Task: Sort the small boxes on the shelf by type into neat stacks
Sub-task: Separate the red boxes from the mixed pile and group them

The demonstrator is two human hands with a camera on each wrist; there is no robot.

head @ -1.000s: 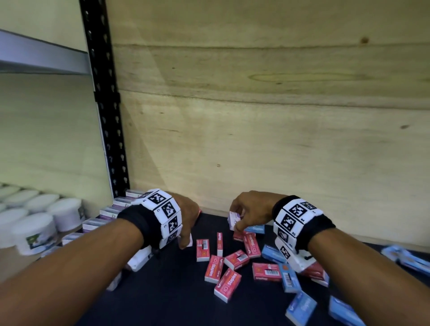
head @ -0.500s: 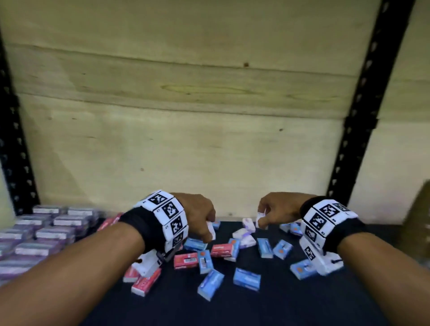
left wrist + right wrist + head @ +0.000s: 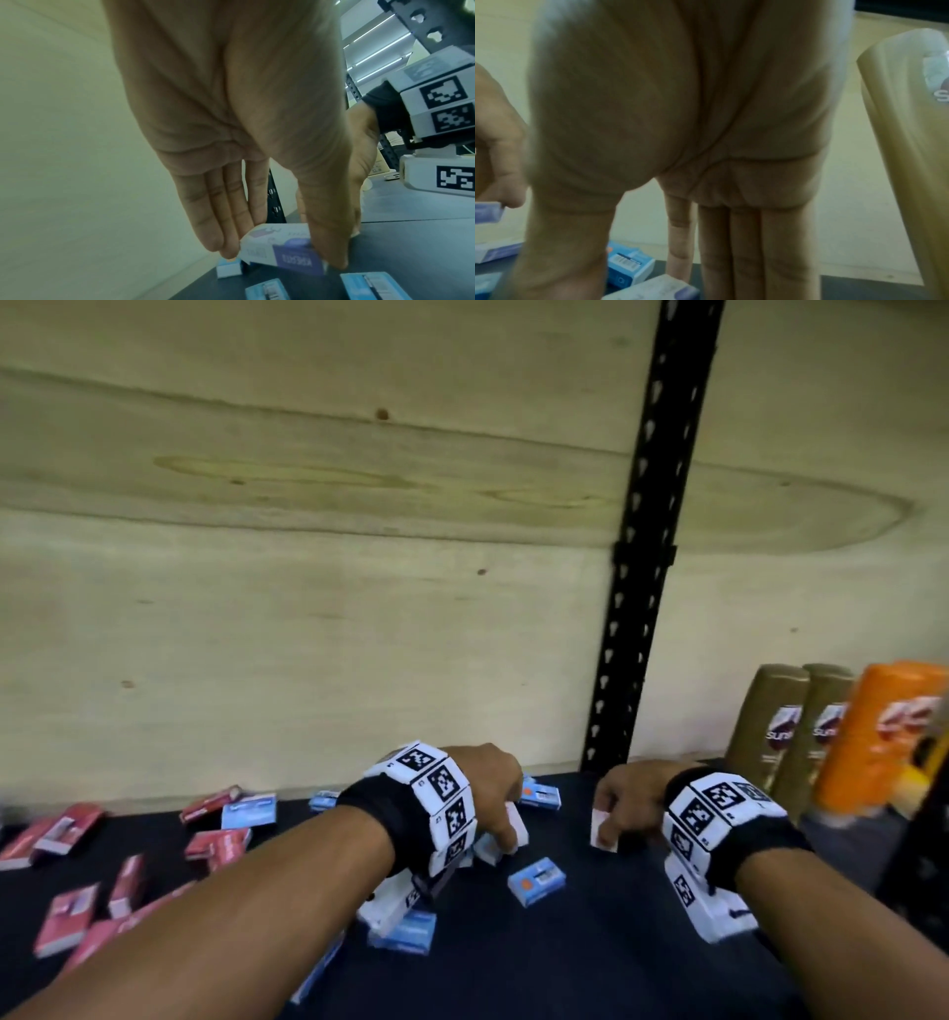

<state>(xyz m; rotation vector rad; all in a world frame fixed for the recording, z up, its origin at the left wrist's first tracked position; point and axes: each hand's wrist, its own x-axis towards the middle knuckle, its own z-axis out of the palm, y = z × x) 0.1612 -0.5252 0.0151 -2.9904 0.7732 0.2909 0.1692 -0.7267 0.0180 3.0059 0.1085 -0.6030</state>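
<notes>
Small boxes lie scattered on the dark shelf (image 3: 565, 963): red boxes (image 3: 218, 845) at the left, blue boxes (image 3: 536, 882) in the middle. My left hand (image 3: 508, 834) pinches a white and purple box (image 3: 282, 251) between thumb and fingers, low over the blue ones (image 3: 372, 286). To its right my right hand (image 3: 608, 834) holds another white and purple box (image 3: 602, 832) by its end, close above the shelf. In the right wrist view that box (image 3: 654, 288) shows under the fingers (image 3: 744, 253), with a blue box (image 3: 628, 263) behind it.
A black perforated post (image 3: 637, 588) stands against the plywood back wall (image 3: 308, 608). Right of it are tan bottles (image 3: 770, 721) and an orange bottle (image 3: 873, 737), close to my right hand. More blue boxes (image 3: 403, 932) lie under my left wrist.
The view has swung to the right along the shelf. Both hands moved right with it, each still holding a white box. The red boxes slid to the left and the bottles came into view.
</notes>
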